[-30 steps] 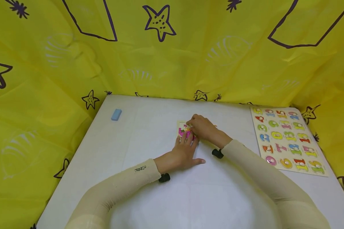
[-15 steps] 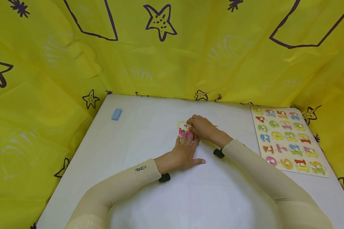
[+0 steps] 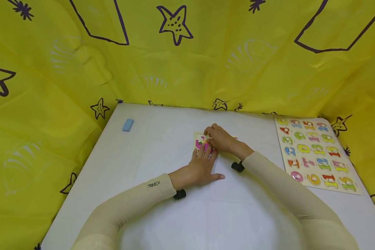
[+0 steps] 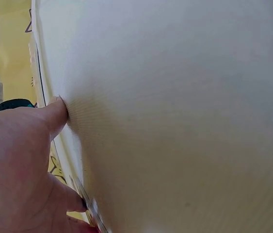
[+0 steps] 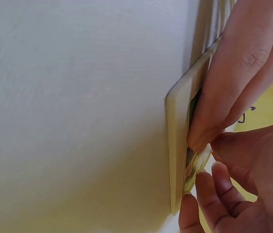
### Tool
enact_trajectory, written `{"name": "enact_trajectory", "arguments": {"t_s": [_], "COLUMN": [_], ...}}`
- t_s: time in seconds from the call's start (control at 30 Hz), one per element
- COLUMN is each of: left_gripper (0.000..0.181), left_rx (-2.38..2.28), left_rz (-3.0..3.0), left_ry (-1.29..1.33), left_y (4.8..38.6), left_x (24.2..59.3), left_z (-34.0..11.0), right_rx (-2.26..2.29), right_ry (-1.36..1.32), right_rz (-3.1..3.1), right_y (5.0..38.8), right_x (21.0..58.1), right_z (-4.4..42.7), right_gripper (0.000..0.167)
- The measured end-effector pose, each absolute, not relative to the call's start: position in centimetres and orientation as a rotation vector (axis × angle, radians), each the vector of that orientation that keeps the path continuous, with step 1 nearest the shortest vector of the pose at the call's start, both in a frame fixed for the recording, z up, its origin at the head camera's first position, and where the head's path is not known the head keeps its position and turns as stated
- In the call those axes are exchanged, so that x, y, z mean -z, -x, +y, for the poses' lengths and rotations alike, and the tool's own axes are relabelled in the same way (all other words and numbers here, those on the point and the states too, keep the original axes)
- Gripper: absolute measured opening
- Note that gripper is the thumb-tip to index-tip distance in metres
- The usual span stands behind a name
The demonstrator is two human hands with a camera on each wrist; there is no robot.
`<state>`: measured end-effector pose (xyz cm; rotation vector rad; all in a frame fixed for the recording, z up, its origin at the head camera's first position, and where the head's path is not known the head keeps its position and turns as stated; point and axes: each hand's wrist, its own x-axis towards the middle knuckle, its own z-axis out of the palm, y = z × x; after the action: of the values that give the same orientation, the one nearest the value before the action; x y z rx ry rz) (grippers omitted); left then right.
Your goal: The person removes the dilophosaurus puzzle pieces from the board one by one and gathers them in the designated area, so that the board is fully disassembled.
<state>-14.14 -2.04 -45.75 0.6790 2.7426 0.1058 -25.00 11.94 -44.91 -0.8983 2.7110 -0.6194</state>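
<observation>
Mid-frame, my left grip rests straight-fingered on the flat cream-and-pink board; my right grip covers its right side, hold unclear.

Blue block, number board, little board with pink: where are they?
Blue block (image 3: pixel 128 125), head view: middle of its top.
Number board (image 3: pixel 312 156), head view: cream face, near its middle.
Little board with pink (image 3: pixel 198 142), head view: pink patch on its face.

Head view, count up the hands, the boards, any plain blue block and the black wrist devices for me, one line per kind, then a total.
Hands: 2, left hand and right hand
Boards: 2, picture board and number board
Plain blue block: 1
Black wrist devices: 2, left device and right device
Total: 7
</observation>
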Motion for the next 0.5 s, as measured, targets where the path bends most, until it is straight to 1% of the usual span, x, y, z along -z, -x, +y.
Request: {"name": "enact_trajectory", "arguments": {"t_s": [0.5], "left_gripper": [0.103], "left_rx": [-0.098], "left_rz": [2.747], "left_ry": [-0.692], "left_y": [14.17], "left_x": [45.75], "left_z": [-2.04], "right_rx": [0.711], "right_ry": [0.832], "right_rz": [2.671], "right_y": [25.05], "right_x": [44.86], "right_z": [11.95], "right_gripper": [0.029]}}
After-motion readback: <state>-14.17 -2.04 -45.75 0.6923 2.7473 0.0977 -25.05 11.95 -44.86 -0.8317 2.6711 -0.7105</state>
